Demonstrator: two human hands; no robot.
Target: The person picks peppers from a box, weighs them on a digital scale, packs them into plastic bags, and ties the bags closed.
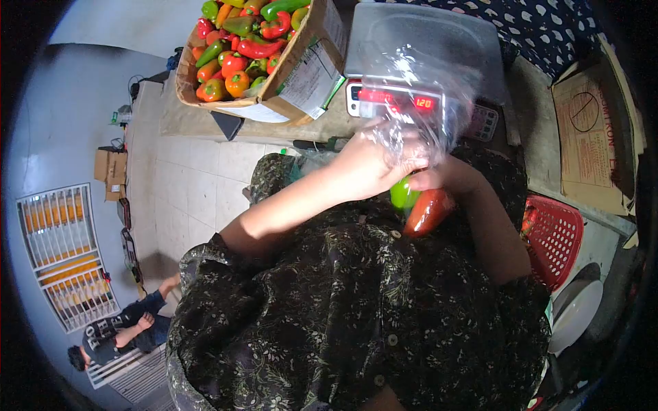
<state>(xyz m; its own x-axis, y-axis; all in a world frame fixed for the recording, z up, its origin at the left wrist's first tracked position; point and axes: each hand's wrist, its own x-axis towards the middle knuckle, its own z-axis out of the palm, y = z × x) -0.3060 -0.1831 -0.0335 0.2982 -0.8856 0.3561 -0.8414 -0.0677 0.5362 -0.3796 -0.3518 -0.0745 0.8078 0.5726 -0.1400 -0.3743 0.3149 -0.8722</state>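
My left hand is closed on the gathered clear plastic bag, whose loose top spreads up in front of the scale. My right hand grips the same bag from the other side, its fingers partly hidden. Below my hands a green pepper and a red pepper show through shiny plastic, close against my patterned shirt. Just beyond the bag stands a weighing scale with a grey pan and lit red digits.
A cardboard box full of mixed peppers stands at the upper left. To the right are a flattened carton, a red perforated basket and a white basin. Another person sits at the lower left.
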